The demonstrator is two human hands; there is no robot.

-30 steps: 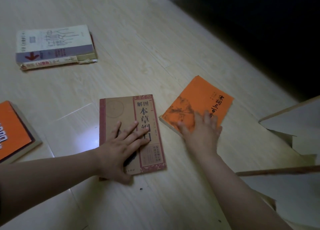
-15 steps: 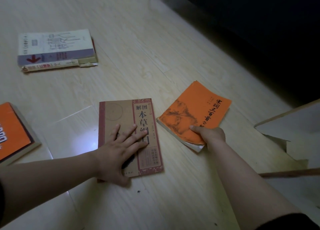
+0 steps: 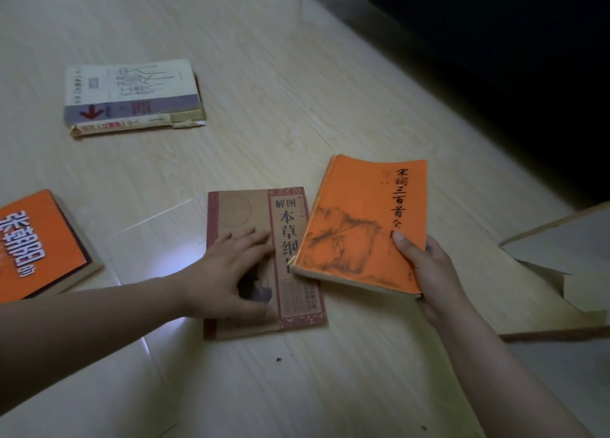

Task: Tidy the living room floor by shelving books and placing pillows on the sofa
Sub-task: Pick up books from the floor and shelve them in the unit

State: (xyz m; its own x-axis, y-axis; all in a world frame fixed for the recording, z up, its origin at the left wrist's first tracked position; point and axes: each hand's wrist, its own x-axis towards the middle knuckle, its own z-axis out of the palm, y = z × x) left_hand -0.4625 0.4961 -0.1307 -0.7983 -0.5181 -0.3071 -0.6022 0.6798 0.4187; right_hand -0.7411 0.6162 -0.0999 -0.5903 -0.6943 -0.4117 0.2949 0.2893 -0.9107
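My right hand [image 3: 429,272] grips a thin orange book [image 3: 359,223] by its lower right corner, thumb on the cover, and holds it lifted off the floor, overlapping the right edge of a brown book [image 3: 257,213]. That brown book with a red border lies flat on the pale wooden floor [image 3: 264,107]. On its lower left part rests my left hand [image 3: 231,269], fingers straight and spread flat across the cover.
A stack of two white books [image 3: 132,97] lies at the back left. An orange book with white lettering [image 3: 36,242] sits at the left edge. Dark furniture [image 3: 495,41] fills the upper right. Pale boards [image 3: 561,256] lie at the right.
My right hand has gone from pressing flat on the orange book to gripping it, then lifted it and swung it left over the brown book. My left hand has stayed on the brown book.
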